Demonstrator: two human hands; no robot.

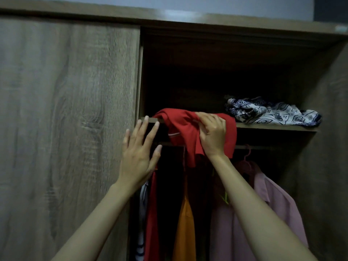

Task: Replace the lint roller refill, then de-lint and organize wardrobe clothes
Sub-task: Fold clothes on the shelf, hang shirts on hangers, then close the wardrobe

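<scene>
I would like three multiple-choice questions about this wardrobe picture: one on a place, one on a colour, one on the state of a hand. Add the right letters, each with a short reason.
1. Where does the blue-and-white patterned cloth lie?
A) on the shelf, right of the red garment
B) on the hanging rail
C) on the floor

2. Which colour shows among the hanging clothes?
A) purple
B) turquoise
C) orange

3. How is the left hand?
A) gripping a hanger
B) open, fingers spread, holding nothing
C) closed in a fist

Answers:
1 A: the cloth rests on the shelf board at the right.
2 C: an orange garment hangs below the red garment.
3 B: its straight fingers stand apart near the shelf edge.
</scene>
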